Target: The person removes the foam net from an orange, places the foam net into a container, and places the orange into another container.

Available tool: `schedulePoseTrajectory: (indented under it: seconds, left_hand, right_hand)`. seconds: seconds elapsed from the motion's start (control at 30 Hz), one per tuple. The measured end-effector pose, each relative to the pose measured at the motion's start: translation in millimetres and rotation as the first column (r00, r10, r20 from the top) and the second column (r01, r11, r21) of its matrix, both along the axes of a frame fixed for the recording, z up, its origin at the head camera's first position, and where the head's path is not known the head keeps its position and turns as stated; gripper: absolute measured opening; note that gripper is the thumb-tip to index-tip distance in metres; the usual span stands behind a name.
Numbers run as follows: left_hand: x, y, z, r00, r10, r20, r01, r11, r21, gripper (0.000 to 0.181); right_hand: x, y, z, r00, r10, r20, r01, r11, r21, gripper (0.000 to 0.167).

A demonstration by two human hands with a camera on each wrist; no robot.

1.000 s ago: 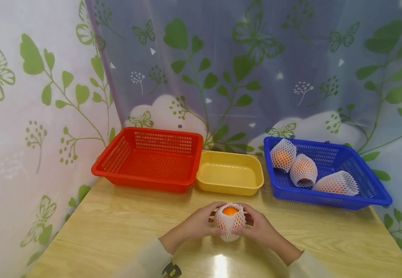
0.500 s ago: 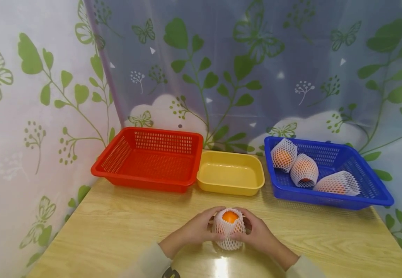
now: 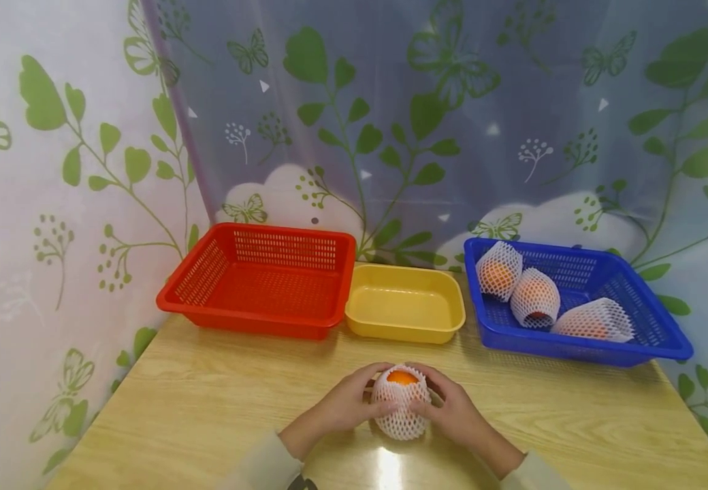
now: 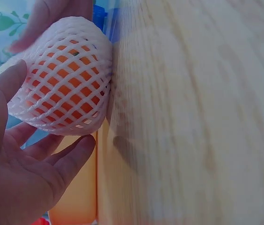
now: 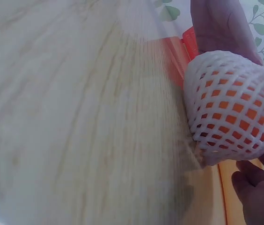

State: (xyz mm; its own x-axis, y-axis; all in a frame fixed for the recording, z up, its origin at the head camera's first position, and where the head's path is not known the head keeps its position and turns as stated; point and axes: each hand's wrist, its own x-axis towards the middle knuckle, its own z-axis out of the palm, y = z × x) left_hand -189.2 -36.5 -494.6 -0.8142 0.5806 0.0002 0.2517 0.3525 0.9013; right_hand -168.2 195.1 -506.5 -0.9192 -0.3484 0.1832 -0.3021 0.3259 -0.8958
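An orange fruit (image 3: 402,378) in a white foam net (image 3: 401,415) is held upright at the table's front middle, its top showing through the net's opening. My left hand (image 3: 346,403) grips its left side, the thumb in front and fingers behind. My right hand (image 3: 455,410) grips the right side the same way. In the left wrist view the netted fruit (image 4: 66,79) lies between the thumb and fingers of my left hand (image 4: 26,164). The right wrist view shows the net (image 5: 232,108) close to the wooden surface, with my right hand (image 5: 263,192) at its side.
Behind the hands stand a red basket (image 3: 262,321), a yellow tray (image 3: 403,332) and, at the right, a blue basket (image 3: 581,348) holding three netted fruits (image 3: 534,299). A patterned curtain hangs behind the wooden table (image 3: 207,395).
Both hands and the netted fruit have come slightly nearer to the front edge since a second ago. Less of the orange top shows now than half a second ago.
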Motion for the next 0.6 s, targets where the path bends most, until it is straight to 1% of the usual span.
schedulePoseTrajectory:
  seconds: [0.1, 0.2, 0.4, 0.5, 0.6]
  left_hand:
    - [0.0, 0.2, -1.3, 1.000, 0.003, 0.011, -0.003, 1.000, 0.007, 0.063]
    - [0.4, 0.7, -1.4, 1.000, 0.004, 0.018, -0.004, 1.000, 0.016, 0.063]
    - [1.4, 1.1, 1.2, 1.000, 0.004, 0.018, -0.004, 1.000, 0.030, 0.062]
    - [1.8, 1.3, 1.5, 1.000, 0.003, 0.007, -0.003, 0.999, 0.035, 0.062]
    - [1.6, 1.8, 0.8, 1.000, 0.001, -0.020, -0.001, 0.999, 0.033, 0.062]
  right_hand:
    - [1.1, -2.1, -0.6, 0.999, -0.039, -0.002, 0.039, 0.999, -0.022, 0.045]
    - [3.0, -3.8, -1.9, 0.997, -0.077, 0.000, 0.077, 0.996, -0.048, 0.040]
    - [4.9, -5.8, -4.1, 0.992, -0.123, 0.026, 0.125, 0.981, -0.145, 0.029]
    - [4.0, -6.5, -4.1, 0.990, -0.136, 0.023, 0.138, 0.975, -0.174, 0.026]
    - [2.8, -6.9, -3.7, 0.990, -0.139, 0.025, 0.141, 0.971, -0.194, 0.023]
